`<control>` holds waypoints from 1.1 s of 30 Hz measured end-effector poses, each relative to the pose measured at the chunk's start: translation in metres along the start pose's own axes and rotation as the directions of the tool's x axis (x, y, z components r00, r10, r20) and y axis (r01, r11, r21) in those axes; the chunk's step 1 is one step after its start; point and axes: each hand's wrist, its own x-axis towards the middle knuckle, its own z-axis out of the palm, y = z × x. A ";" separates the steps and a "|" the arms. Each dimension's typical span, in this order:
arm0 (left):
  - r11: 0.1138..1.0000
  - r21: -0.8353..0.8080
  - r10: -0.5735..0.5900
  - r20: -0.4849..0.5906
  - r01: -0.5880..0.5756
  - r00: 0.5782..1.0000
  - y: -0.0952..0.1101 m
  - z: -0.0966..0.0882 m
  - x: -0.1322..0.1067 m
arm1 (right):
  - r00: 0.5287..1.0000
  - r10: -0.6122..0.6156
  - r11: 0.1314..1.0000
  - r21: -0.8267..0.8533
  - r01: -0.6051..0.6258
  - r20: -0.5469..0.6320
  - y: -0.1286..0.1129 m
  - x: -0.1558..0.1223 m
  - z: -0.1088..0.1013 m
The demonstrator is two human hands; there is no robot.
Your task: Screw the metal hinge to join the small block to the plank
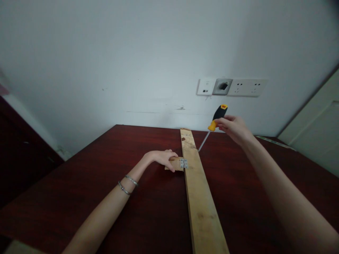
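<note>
A long wooden board (200, 197) lies on the dark red table, running from the wall toward me. Against its left edge sits a small wood block (177, 164), and a metal hinge (184, 163) with several screws spans the two. My left hand (165, 158) grips the block's left end, thumb on the near side and fingers on the far side. In my right hand (233, 127) is a screwdriver (219, 113) with a black and yellow handle, pinched near the collar. It leans, its shaft slanting down to the left, the tip beside the board's right edge; whether it touches is unclear.
The table (143, 141) stands close to a white wall (119, 63). Wall sockets (243, 87) with a black plug (224, 86) are above its back edge. A thin flat strip (275, 141) lies at the back right, near a pale panel (317, 127).
</note>
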 end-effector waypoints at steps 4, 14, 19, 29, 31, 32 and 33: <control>1.000 -0.009 0.013 0.001 -0.013 1.000 0.000 -0.002 0.000 | 0.991 -0.108 0.988 0.115 0.098 0.080 -0.035 -0.027 0.013; 0.999 -0.051 0.016 -0.010 -0.016 1.000 -0.001 -0.003 -0.001 | 0.959 -0.223 0.954 0.240 0.178 0.175 -0.042 -0.058 0.052; 0.999 -0.048 -0.013 -0.020 0.012 1.000 -0.001 -0.002 -0.001 | 0.949 -0.257 0.957 0.188 0.223 0.184 -0.031 -0.057 0.060; 0.998 -0.063 -0.017 -0.028 0.015 0.999 -0.002 -0.002 -0.002 | 0.931 -0.301 0.952 0.125 0.280 0.207 -0.012 -0.054 0.071; 0.998 -0.059 -0.008 -0.021 0.007 1.000 -0.002 -0.002 -0.002 | 0.931 -0.300 0.953 0.120 0.280 0.208 -0.011 -0.054 0.071; 0.998 -0.056 -0.005 -0.021 0.004 1.000 -0.002 -0.002 -0.002 | 0.932 -0.298 0.953 0.118 0.278 0.206 -0.011 -0.054 0.071; 0.999 -0.054 -0.005 -0.023 0.004 1.000 -0.002 -0.002 -0.002 | 0.934 -0.295 0.954 0.120 0.275 0.203 -0.011 -0.054 0.070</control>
